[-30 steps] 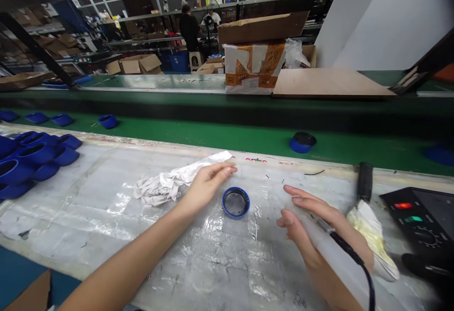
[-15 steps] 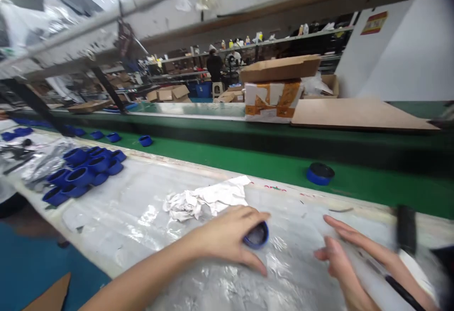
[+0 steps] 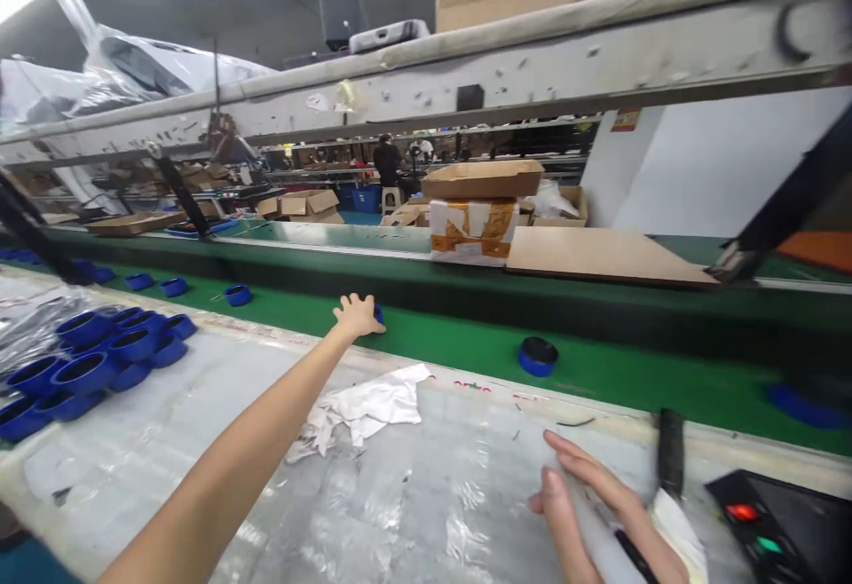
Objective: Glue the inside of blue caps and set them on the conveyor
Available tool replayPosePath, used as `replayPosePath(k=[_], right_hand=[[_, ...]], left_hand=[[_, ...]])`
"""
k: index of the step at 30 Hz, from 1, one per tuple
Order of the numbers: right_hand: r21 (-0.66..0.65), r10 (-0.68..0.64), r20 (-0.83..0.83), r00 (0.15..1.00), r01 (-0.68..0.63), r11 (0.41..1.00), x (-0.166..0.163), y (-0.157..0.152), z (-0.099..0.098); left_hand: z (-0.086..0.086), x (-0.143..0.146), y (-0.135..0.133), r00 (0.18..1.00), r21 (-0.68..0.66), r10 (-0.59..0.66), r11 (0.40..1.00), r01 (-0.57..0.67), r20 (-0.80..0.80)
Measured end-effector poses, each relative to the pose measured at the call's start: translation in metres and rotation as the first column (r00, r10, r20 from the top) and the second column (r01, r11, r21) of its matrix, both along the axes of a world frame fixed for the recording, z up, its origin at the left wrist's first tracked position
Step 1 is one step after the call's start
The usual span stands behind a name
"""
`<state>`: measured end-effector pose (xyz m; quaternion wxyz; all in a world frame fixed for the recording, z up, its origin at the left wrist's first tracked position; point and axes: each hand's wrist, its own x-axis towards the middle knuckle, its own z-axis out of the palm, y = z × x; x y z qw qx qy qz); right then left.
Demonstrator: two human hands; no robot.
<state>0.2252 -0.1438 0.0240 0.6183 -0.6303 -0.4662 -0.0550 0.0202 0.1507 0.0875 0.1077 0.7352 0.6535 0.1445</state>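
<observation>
My left hand point(image 3: 358, 316) reaches out over the green belt. Between its thumb and forefinger shows part of a blue ring point(image 3: 378, 313); the rest is hidden behind the hand, and the other fingers are spread. Close to me, my right hand point(image 3: 599, 504) is closed around a slim tool with a black handle point(image 3: 635, 556), its thumb and forefinger pointing forward. A pale, blurred piece lies along that tool. One blue ring with a dark inside point(image 3: 538, 356) sits on the belt, right of my left hand. Under my left forearm lies a crumpled white cloth point(image 3: 373, 406).
Several blue rings point(image 3: 86, 371) are heaped on the plastic-covered table point(image 3: 426, 513) at left. Other rings, such as one point(image 3: 238, 295), stand along the belt point(image 3: 453, 335). A black-handled object point(image 3: 670, 451) and a dark device with red and green buttons point(image 3: 765, 522) lie at right. A beam point(image 3: 413, 87) crosses above.
My left hand has moved forward from the table to the belt, and the blue ring it was around has left the table. The view has turned right, bringing the button device into sight.
</observation>
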Motion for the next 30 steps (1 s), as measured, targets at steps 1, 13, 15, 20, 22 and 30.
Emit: replayPosePath(k=[1, 13, 15, 20, 22, 30], right_hand=[[0.027, -0.013, -0.008, 1.000, 0.013, 1.000, 0.000, 0.002, -0.002], [0.174, -0.138, -0.241, 0.961, 0.183, 0.968, 0.024, 0.007, -0.006], [0.134, -0.146, -0.306, 0.941, 0.194, 0.972, 0.026, 0.005, 0.001], [0.142, 0.050, -0.459, 0.887, 0.018, 0.990, 0.023, 0.001, 0.001], [0.162, 0.181, -0.539, 0.823, -0.109, 0.981, 0.017, -0.003, 0.001], [0.124, 0.270, -0.733, 0.624, -0.268, 0.955, -0.006, -0.018, 0.014]], left_hand=[[-0.002, 0.013, -0.003, 0.999, 0.013, -0.036, 0.999, 0.036, 0.009], [-0.045, 0.214, -0.075, 0.739, -0.142, -0.459, 0.796, 0.588, 0.493], [-0.047, 0.191, -0.080, 0.708, -0.181, -0.351, 0.810, 0.558, 0.613], [-0.052, 0.087, -0.119, 0.505, -0.286, -0.066, 0.757, 0.587, 0.861], [-0.061, 0.049, -0.141, 0.425, -0.302, 0.027, 0.744, 0.596, 0.905], [-0.091, -0.015, -0.163, 0.271, -0.017, -0.317, 0.620, 0.784, 0.909]])
